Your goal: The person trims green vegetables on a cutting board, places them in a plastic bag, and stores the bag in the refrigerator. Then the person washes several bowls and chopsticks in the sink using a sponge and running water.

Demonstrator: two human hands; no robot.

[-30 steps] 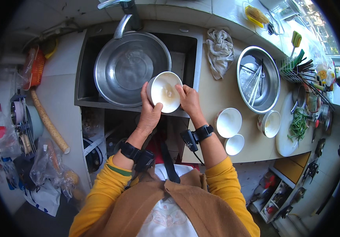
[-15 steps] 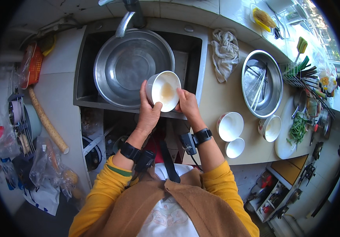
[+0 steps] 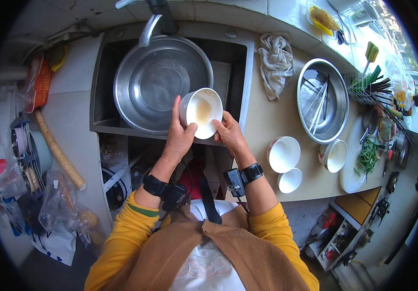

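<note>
Between both my hands is a white bowl (image 3: 210, 104), tilted toward me, with a little cloudy, tan liquid inside. My left hand (image 3: 180, 133) is wrapped round its left side, thumb on the near rim. On the right side, my right hand (image 3: 230, 132) grips the rim, its thumb at the lower edge. The bowl is held over the near right rim of a large steel basin (image 3: 126, 104). That basin stands in the sink (image 3: 242, 97) under the faucet (image 3: 150, 30) and seems to hold some water.
Right of the sink lie a crumpled cloth (image 3: 273, 63), a steel bowl (image 3: 341, 123) with chopsticks, and white bowls (image 3: 284, 154). Farther right, chopped greens (image 3: 367, 156) sit on a white board (image 3: 348, 178). A long brown root (image 3: 58, 145) and an orange basket (image 3: 39, 85) are on the left.
The bowl stays at nearly the same place, its tilt slightly different. My right hand has shifted down along the rim, bringing its thumb to the near edge.
</note>
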